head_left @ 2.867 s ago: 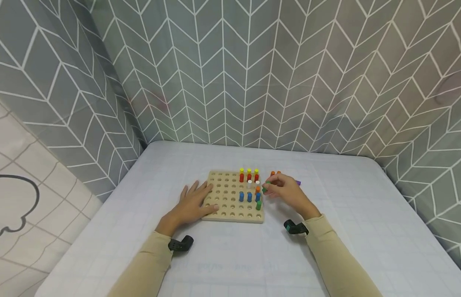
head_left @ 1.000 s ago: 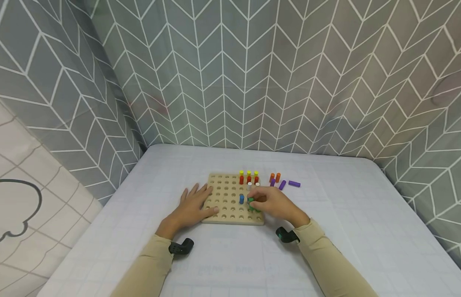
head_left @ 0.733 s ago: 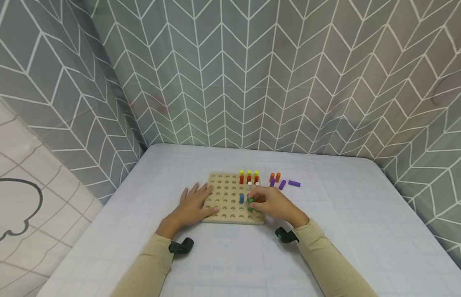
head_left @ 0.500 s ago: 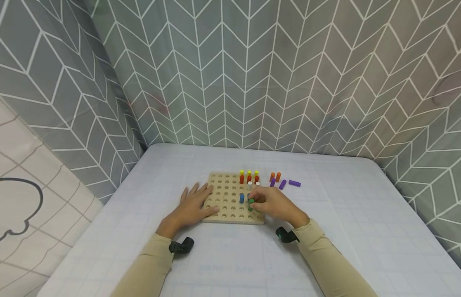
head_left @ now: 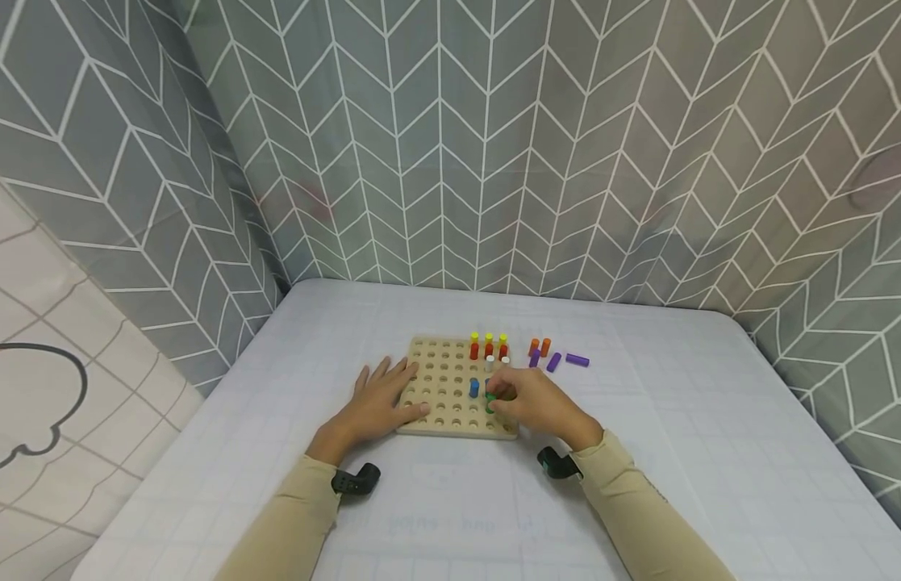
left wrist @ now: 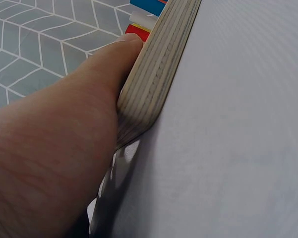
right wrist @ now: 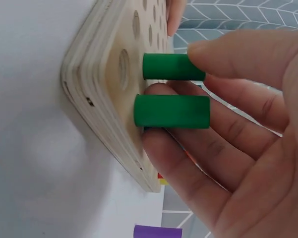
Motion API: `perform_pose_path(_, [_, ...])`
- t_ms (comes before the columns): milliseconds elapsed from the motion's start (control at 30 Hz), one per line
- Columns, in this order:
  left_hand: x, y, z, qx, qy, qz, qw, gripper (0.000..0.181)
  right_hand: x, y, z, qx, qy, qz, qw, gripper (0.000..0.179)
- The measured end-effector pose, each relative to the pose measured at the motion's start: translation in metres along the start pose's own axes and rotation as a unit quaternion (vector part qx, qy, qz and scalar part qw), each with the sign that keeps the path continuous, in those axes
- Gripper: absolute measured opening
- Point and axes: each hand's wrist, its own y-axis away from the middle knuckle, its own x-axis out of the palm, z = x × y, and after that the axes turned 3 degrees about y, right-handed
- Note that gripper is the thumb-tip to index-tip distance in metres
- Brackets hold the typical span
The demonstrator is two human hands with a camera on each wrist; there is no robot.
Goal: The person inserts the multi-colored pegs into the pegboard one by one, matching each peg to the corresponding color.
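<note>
The left hand (head_left: 377, 403) rests on the left edge of a wooden pegboard (head_left: 428, 428), fingers spread and thumb near its front corner. Over the board's right side, the right hand (head_left: 537, 399) pinches a green peg (right wrist: 168, 66) standing in a hole, thumb at its top end in the right wrist view. Beside it a second green peg (right wrist: 172, 111) stands in the board, between the camera and the fingers; the hand hides it in the head view. A blue peg (head_left: 474, 390) stands just left of the right fingertips, and other pegs behind them are partly covered.
Red pegs (head_left: 474, 352), yellow pegs (head_left: 475, 336) and white pegs (head_left: 490, 364) stand on the board's far right part. Off its right side are orange pegs (head_left: 546, 348) and several purple pegs (head_left: 577, 360) on the white tablecloth (head_left: 435, 500). A patterned curtain (head_left: 450, 161) hangs behind.
The right hand has come from beside the board's right edge to over it, bringing the green peg, which now sits lower in its hole. The left hand has stayed in place.
</note>
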Motion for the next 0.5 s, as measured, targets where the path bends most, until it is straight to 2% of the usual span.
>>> perform_pose_path(200, [0.002, 0.001, 0.001, 0.000, 0.006, -0.002, 1.0000, 0.091, -0.008, 0.001, -0.001, -0.020, -0.015, -0.002, 0.9997, 0.014])
perform_pose_path(367, [0.003, 0.001, 0.002, 0.000, 0.008, 0.000, 1.0000, 0.092, -0.020, 0.003, -0.007, -0.023, -0.032, -0.050, 0.9980, 0.010])
perform_pose_path(500, [0.004, 0.000, 0.003, 0.001, 0.004, -0.002, 1.0000, 0.092, -0.032, 0.006, -0.020, 0.004, -0.043, -0.090, 0.9950, 0.015])
